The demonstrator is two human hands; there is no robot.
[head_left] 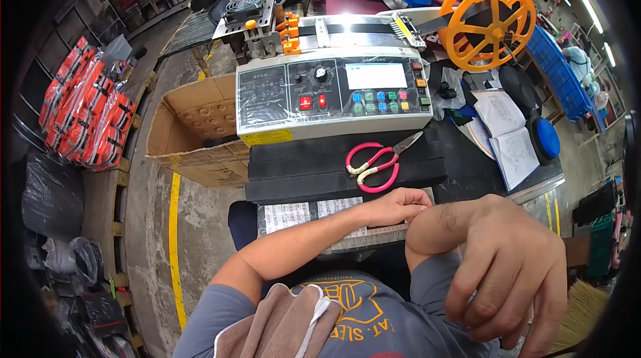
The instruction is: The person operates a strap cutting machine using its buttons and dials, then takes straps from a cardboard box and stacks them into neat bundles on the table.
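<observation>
My left hand (399,207) is at the table's front edge with its fingers curled together. Its fingertips are partly hidden by my right forearm, and what they hold, if anything, cannot be made out. My right hand (511,264) hangs raised near the camera at the right, fingers loosely bent and somewhat apart, with nothing visible in them. Just beyond my left hand, scissors (364,176) with pink-red handles lie on stacked black webbing strips (294,174). A ruler (380,230) and printed paper sheets (287,216) are along the table edge.
Behind the webbing stands a control machine (270,101) with a lit screen, fed from an orange reel (491,31). A cardboard box (193,118) is at its left. On the right lie an open notebook (511,141) and a blue roll (546,138). Orange packs (87,108) are stacked far left.
</observation>
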